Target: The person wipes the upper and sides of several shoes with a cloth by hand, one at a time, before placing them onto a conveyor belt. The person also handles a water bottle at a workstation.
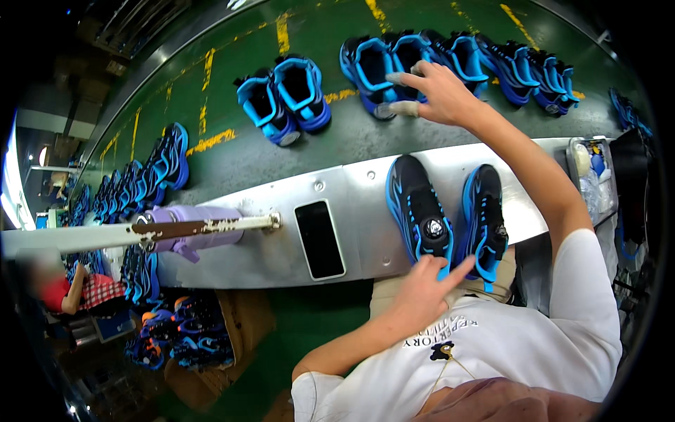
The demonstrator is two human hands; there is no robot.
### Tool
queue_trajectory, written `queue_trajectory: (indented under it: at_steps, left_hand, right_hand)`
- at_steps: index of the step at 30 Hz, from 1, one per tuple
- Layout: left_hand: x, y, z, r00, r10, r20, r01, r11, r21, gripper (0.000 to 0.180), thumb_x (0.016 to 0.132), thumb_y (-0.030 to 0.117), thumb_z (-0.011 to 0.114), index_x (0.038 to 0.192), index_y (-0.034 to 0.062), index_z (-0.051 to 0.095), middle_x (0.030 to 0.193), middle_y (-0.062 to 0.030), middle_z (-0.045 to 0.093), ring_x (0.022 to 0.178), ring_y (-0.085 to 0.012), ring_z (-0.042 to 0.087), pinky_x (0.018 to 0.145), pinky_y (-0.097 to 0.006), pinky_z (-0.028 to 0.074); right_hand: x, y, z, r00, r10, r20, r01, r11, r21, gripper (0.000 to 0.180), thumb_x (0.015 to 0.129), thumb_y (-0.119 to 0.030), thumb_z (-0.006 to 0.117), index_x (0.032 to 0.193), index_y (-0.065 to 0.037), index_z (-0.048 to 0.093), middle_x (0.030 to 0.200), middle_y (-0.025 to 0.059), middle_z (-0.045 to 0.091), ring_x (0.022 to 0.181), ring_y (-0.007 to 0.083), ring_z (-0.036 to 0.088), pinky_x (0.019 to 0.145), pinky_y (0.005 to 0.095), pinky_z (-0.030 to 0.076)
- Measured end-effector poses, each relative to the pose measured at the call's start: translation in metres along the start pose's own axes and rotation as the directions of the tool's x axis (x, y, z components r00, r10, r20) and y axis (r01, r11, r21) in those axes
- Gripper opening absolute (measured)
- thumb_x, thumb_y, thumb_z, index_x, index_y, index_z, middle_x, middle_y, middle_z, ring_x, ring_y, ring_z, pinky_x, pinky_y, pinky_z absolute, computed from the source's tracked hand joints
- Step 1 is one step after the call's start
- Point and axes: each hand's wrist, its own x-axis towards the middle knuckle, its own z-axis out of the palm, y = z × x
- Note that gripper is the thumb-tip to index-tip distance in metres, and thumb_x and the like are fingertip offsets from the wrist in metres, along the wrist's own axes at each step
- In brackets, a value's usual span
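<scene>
Two black-and-blue sneakers lie side by side on the metal ledge in front of me, heels toward me. The left sneaker (pixel 420 207) has a round dial on its tongue; the right sneaker (pixel 485 218) is narrower in view. My left hand (pixel 422 299) is at their heels, fingers apart, touching or just over the collars. My right hand (pixel 446 95) reaches across to a row of similar sneakers (pixel 371 67) on the green surface. Its thumb and fingers are spread near the heel of one, with pale covers on some fingertips. Whether it touches that sneaker I cannot tell.
A white-edged phone (pixel 320 239) and a lilac bottle (pixel 200 228) lie on the metal ledge (pixel 365 243), a worn bar crossing the bottle. More sneakers (pixel 285 95) line the green surface (pixel 232 165). A tray (pixel 592 176) stands right; a carton (pixel 242 330) and another person (pixel 84 288) are left.
</scene>
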Motion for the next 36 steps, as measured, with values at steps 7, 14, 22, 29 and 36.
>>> queue_trajectory:
  at_steps: [7,14,22,29,36]
  left_hand:
    - [0.045,-0.001,0.056,0.99,-0.07,0.126,0.038,0.971,0.236,0.065,0.064,0.006,0.066,0.127,0.0189,0.054,0.09,-0.0161,0.053,0.09,-0.0336,0.053,0.071,-0.042,0.046]
    - [0.072,-0.006,0.004,0.996,0.024,-0.092,-0.017,0.997,0.074,0.035,0.063,0.018,0.074,0.095,0.0106,0.061,0.087,-0.0144,0.051,0.09,-0.0348,0.052,0.078,-0.045,0.044]
    - [0.195,-0.091,-0.083,0.936,0.161,-0.312,0.065,0.794,0.605,0.031,0.069,0.013,0.07,0.098,0.0051,0.062,0.097,-0.02,0.059,0.097,-0.0384,0.052,0.083,-0.047,0.042]
    - [0.13,-0.091,-0.078,0.871,0.109,-0.479,0.061,0.943,0.327,0.027,0.072,0.002,0.063,0.099,0.0016,0.061,0.104,-0.0158,0.06,0.104,-0.0355,0.053,0.09,-0.043,0.043]
    - [0.021,-0.098,0.038,0.881,-0.112,-0.461,0.111,0.993,-0.028,0.03,0.069,-0.003,0.058,0.097,0.0043,0.063,0.107,-0.0126,0.06,0.109,-0.0345,0.053,0.093,-0.043,0.044]
  right_hand:
    - [0.046,0.007,0.053,0.928,0.246,0.281,-0.21,0.966,-0.152,0.059,0.078,-0.063,0.059,0.121,-0.023,0.06,0.1,0.0207,0.061,0.097,0.036,0.06,0.082,0.0439,0.049]
    - [0.006,0.094,0.021,0.926,0.366,0.096,-0.355,0.927,-0.119,0.066,0.072,-0.066,0.063,0.115,-0.016,0.064,0.105,0.0143,0.066,0.1,0.032,0.062,0.082,0.0427,0.051]
    - [-0.051,0.188,-0.001,0.931,0.327,-0.16,-0.352,0.921,-0.168,0.048,0.074,-0.044,0.071,0.112,-0.015,0.064,0.11,0.0174,0.058,0.097,0.0349,0.056,0.084,0.043,0.045]
    - [-0.075,0.114,-0.023,0.901,0.114,-0.418,-0.075,0.991,0.111,0.025,0.083,-0.013,0.066,0.108,-0.007,0.065,0.103,0.0121,0.059,0.096,0.0303,0.056,0.085,0.0371,0.044]
    - [0.005,-0.015,-0.024,0.958,-0.052,-0.282,0.131,0.955,0.266,0.028,0.084,-0.017,0.067,0.11,-0.007,0.064,0.092,0.0114,0.057,0.087,0.0276,0.057,0.076,0.0343,0.047]
